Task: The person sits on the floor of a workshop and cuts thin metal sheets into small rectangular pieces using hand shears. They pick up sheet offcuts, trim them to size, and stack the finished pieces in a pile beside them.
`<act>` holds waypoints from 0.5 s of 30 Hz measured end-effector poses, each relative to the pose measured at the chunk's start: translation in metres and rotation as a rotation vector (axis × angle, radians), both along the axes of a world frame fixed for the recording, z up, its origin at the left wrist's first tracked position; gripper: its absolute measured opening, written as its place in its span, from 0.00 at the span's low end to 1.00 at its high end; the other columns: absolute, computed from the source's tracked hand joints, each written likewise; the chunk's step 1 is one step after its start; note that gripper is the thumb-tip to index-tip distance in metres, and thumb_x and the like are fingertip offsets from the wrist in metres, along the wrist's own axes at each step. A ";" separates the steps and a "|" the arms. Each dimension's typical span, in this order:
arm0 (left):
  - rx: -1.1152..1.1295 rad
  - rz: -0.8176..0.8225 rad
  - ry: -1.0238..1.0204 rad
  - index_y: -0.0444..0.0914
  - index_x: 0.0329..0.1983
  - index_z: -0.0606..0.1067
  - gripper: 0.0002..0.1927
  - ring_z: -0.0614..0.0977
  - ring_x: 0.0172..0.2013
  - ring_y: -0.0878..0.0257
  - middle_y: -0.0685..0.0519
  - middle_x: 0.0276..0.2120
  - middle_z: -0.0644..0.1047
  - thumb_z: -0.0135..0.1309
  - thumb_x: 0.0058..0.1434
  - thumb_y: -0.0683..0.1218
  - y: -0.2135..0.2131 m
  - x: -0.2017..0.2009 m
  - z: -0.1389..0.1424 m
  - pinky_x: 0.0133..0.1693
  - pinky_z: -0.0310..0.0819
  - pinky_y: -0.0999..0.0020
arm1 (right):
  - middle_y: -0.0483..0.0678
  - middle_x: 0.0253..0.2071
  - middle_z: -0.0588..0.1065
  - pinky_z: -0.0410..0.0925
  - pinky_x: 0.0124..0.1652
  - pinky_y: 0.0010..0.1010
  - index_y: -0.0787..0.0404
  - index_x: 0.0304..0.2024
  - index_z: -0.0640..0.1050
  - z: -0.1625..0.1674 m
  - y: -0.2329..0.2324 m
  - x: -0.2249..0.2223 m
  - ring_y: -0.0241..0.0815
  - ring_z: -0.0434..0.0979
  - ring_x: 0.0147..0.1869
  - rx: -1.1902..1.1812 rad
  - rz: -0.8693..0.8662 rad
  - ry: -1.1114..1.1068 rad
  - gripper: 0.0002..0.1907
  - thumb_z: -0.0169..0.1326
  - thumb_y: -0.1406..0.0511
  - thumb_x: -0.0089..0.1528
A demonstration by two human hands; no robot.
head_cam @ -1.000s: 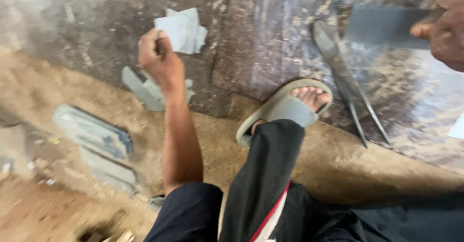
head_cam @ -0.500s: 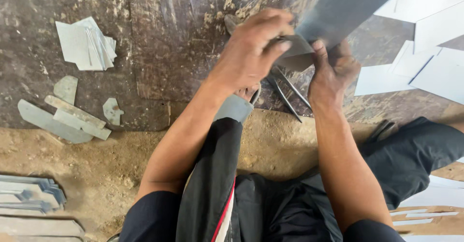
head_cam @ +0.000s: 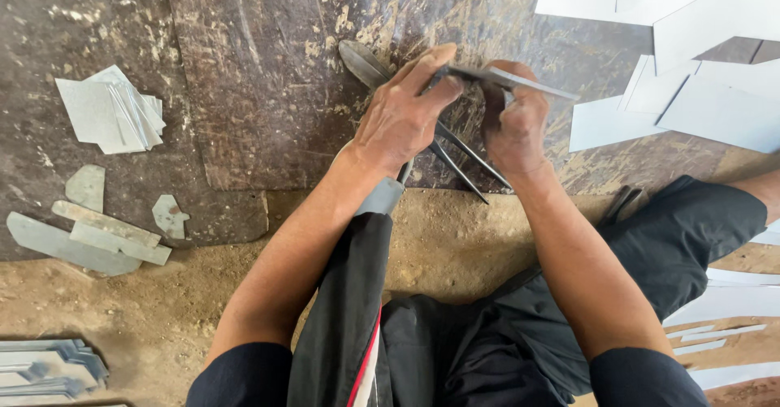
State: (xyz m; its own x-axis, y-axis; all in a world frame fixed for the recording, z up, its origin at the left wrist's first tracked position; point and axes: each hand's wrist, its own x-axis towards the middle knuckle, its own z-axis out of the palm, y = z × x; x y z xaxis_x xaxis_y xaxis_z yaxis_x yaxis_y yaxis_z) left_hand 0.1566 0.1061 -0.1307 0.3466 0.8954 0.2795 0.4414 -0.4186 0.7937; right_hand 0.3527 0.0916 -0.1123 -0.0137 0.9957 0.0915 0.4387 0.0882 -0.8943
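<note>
A: Logging hands. The left hand (head_cam: 404, 114) is pinching the near end of a thin metal sheet piece (head_cam: 520, 82), held edge-on; the right hand (head_cam: 513, 127) is closed round it from below, fingers pressed together. Both are working over the middle of the dark floor board (head_cam: 268, 90), above the big shears (head_cam: 422, 114).

B: Progress?

A: Judging by the piles, partway. A stack of cut squares (head_cam: 110, 113) is lying at the board's left edge, with offcut scraps (head_cam: 85, 232) toward its near left corner. Uncut pale sheets (head_cam: 674, 66) are waiting at the far right corner, so plenty is left.

B: Obstructions?

A: The person's own raised knee (head_cam: 357, 293) is sitting between the arms, and the shear handles are crossing under the wrists. Finished strips (head_cam: 49, 366) are resting on the dirt, near left.
</note>
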 end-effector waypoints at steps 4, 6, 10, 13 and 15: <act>0.006 -0.014 0.038 0.42 0.57 0.77 0.25 0.70 0.68 0.44 0.40 0.66 0.70 0.52 0.59 0.29 -0.009 0.006 -0.007 0.65 0.73 0.55 | 0.54 0.46 0.74 0.70 0.50 0.39 0.67 0.49 0.74 0.000 -0.004 -0.008 0.51 0.77 0.51 0.111 0.093 -0.306 0.08 0.55 0.68 0.70; 0.004 -0.014 0.030 0.43 0.59 0.77 0.26 0.70 0.68 0.43 0.41 0.68 0.68 0.52 0.59 0.29 -0.012 0.006 -0.010 0.66 0.73 0.55 | 0.56 0.47 0.73 0.69 0.51 0.40 0.67 0.49 0.74 -0.001 -0.006 -0.008 0.55 0.74 0.52 0.126 0.109 -0.327 0.09 0.52 0.66 0.71; -0.018 0.000 0.061 0.41 0.62 0.75 0.28 0.69 0.69 0.44 0.43 0.69 0.66 0.53 0.59 0.31 -0.013 0.007 -0.021 0.67 0.72 0.52 | 0.59 0.52 0.70 0.64 0.57 0.45 0.66 0.53 0.72 -0.008 -0.008 0.002 0.60 0.69 0.58 0.169 0.222 -0.251 0.15 0.40 0.63 0.72; 0.104 -0.062 0.132 0.36 0.61 0.73 0.26 0.66 0.71 0.48 0.46 0.69 0.66 0.55 0.57 0.38 -0.008 0.006 -0.025 0.70 0.70 0.54 | 0.61 0.54 0.72 0.63 0.57 0.48 0.65 0.57 0.74 -0.020 -0.007 0.012 0.63 0.69 0.58 0.086 0.251 -0.290 0.23 0.40 0.53 0.77; 0.050 -0.009 0.108 0.48 0.67 0.70 0.28 0.67 0.71 0.54 0.55 0.72 0.64 0.51 0.63 0.38 -0.011 0.006 -0.028 0.66 0.75 0.66 | 0.58 0.56 0.72 0.63 0.59 0.45 0.66 0.59 0.74 -0.030 -0.010 0.014 0.56 0.69 0.60 0.041 0.224 -0.125 0.38 0.34 0.39 0.79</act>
State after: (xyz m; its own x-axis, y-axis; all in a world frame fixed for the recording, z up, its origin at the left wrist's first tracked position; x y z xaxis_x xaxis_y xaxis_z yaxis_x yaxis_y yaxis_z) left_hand 0.1629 0.0954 -0.1585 0.3855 0.8778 0.2843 0.5191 -0.4611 0.7196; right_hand 0.3672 0.0820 -0.1424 -0.2473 0.9621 0.1151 0.5114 0.2305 -0.8279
